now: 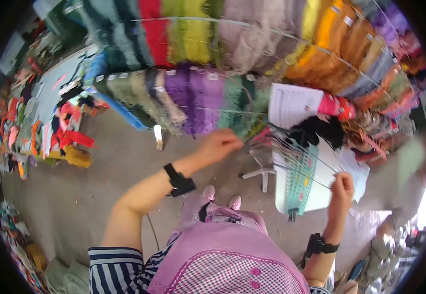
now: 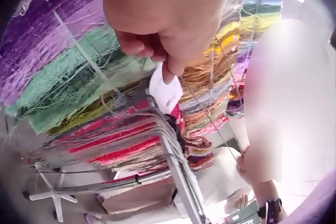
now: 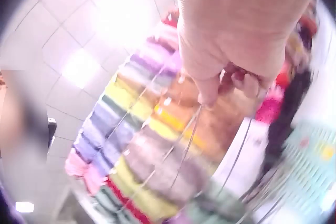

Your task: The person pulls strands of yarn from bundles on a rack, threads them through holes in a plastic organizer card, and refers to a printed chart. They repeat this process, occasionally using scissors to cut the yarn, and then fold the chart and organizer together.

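Observation:
A thin dark grey yarn strand (image 2: 207, 113) runs taut between the two hands in the left wrist view. My left hand (image 1: 221, 146) pinches its one end between thumb and fingers, beside the grey yarns (image 1: 284, 149) draped over a metal bar (image 2: 178, 174). Farther right, over the edge of the white table (image 1: 281, 191), my right hand (image 1: 343, 187) has its fingers curled and pinches the yarn with thumb and forefinger. Two strands lead away from it in the right wrist view. A mint-green perforated plastic rack (image 1: 302, 180) lies between the hands on the table.
Hanks of coloured yarn (image 1: 196, 93) hang on racks ahead. A printed sheet (image 1: 291, 105), a red patterned roll (image 1: 338, 106) and a black yarn bundle (image 1: 318, 131) are by the table's far end. A wheeled stand base (image 1: 259, 172) is on the floor; yarn piles (image 1: 71, 132) lie left.

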A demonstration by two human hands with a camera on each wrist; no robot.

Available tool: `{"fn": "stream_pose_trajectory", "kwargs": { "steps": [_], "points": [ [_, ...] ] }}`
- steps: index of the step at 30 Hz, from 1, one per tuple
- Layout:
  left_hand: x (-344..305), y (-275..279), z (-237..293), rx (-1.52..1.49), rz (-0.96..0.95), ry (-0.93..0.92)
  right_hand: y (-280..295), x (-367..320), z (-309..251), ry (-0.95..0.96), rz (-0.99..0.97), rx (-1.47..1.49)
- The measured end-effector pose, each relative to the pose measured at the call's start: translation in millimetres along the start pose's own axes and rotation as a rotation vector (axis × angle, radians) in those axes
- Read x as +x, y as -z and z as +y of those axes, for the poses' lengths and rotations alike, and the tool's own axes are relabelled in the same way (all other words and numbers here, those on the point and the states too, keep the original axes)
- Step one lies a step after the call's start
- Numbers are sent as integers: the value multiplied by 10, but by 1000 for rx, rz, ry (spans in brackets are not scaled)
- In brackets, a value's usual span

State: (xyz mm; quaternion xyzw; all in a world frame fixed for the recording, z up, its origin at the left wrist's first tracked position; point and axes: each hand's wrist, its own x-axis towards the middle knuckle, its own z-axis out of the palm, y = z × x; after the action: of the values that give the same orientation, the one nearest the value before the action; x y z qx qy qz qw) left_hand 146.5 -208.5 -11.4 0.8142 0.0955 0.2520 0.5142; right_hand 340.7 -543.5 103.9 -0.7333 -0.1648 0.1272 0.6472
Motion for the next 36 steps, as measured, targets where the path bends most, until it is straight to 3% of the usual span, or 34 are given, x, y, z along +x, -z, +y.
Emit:
{"fn": "stream_pose_trajectory", "kwargs": {
  "steps": [2,4,5,6,8,9,10,11,12,13,15,16,18,19,23,25,28,29,31,32,34,35,36],
  "points": [
    [44,6,-191,19,102,167,828,-193,-34,19,314,-316],
    [132,62,-381,220,-40,204,1609,-412,102,201,652,-533],
    [157,5,-391,180,-28,180,1994,-572,116,247,722,-679],
    [218,-101,-343,144,-9,159,2099,-684,26,234,753,-708],
    [341,-385,-130,2,-111,229,2066,-768,-102,381,881,-259],
    [379,-505,1,-116,-179,306,2079,-782,-73,364,790,-108],
    [416,-650,180,-119,-196,312,1962,-731,-53,294,733,-160],
    [461,-828,386,-299,-289,476,2060,-687,131,239,569,-376],
    [490,-1002,520,-477,-375,639,1611,-530,108,162,594,-298],
    [494,-1164,572,-475,-382,643,1237,-380,171,265,507,-396],
    [487,-1425,606,-557,-487,716,803,-182,382,181,290,-359],
    [451,-1516,607,-556,-487,719,766,-148,386,178,290,-358],
    [373,-1651,599,-62,-377,188,757,-86,340,192,254,-343],
    [369,-1665,596,23,-328,116,923,-92,320,198,287,-256],
    [459,-1562,580,165,-530,74,2065,-417,522,255,746,-467],
    [529,-1512,654,-23,-662,257,2352,-622,267,361,1063,-817],
    [527,-1576,715,-73,-506,173,2323,-632,-24,415,1105,-762],
    [506,-1591,679,-72,-507,174,2200,-544,-11,497,986,-977],
    [474,-1637,551,48,-586,-27,1757,-316,158,557,631,-654],
    [482,-1659,539,48,-587,-27,1519,-239,290,484,464,-504],
    [480,-1686,522,-201,-562,445,902,-59,461,276,216,-276],
    [496,-1675,545,-199,-563,450,593,-51,468,116,90,-187],
    [525,-1645,604,-353,-542,642,381,-4,550,-16,-9,-104]
  ]
}}
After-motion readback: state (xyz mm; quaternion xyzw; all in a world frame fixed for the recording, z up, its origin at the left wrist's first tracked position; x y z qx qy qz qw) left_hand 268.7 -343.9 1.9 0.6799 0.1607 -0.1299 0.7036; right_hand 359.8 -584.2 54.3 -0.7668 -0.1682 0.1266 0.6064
